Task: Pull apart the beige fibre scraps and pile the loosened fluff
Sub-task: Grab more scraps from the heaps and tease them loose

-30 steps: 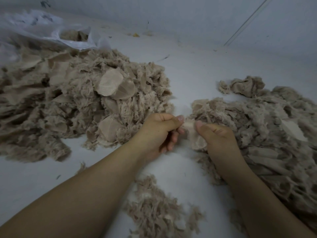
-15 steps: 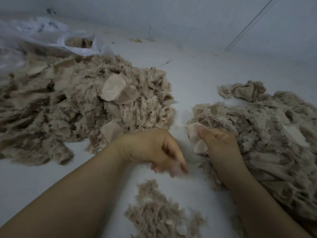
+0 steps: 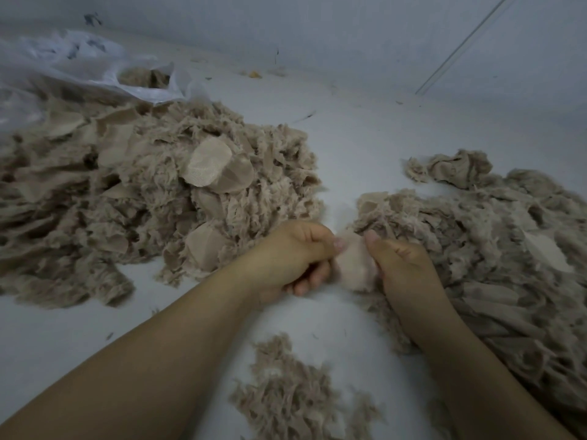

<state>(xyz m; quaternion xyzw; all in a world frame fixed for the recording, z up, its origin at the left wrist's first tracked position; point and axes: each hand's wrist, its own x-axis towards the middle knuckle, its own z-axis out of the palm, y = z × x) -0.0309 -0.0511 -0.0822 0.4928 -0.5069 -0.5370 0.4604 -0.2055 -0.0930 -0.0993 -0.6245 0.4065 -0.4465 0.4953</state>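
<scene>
Hands, left hand [image 3: 293, 258] and right hand [image 3: 401, 265], pinch one beige scrap [image 3: 355, 265].

Your left hand [image 3: 292, 255] and right hand [image 3: 403, 265] meet at mid-floor, a scrap [image 3: 355, 265] between them. A big heap [image 3: 143, 198] lies to your left, a bag [image 3: 79, 68] behind it. Another heap [image 3: 502, 249] lies right, under your right forearm. A small fluff pile [image 3: 292, 398] sits nearest you, between your arms.

Both bare forearms reached forward and met in the middle, the left hand [image 3: 295, 258] curled with its thumb extended toward the right hand [image 3: 403, 268], whose thumb pointed back, both pinching one pale scrap [image 3: 355, 265] between them.
</scene>
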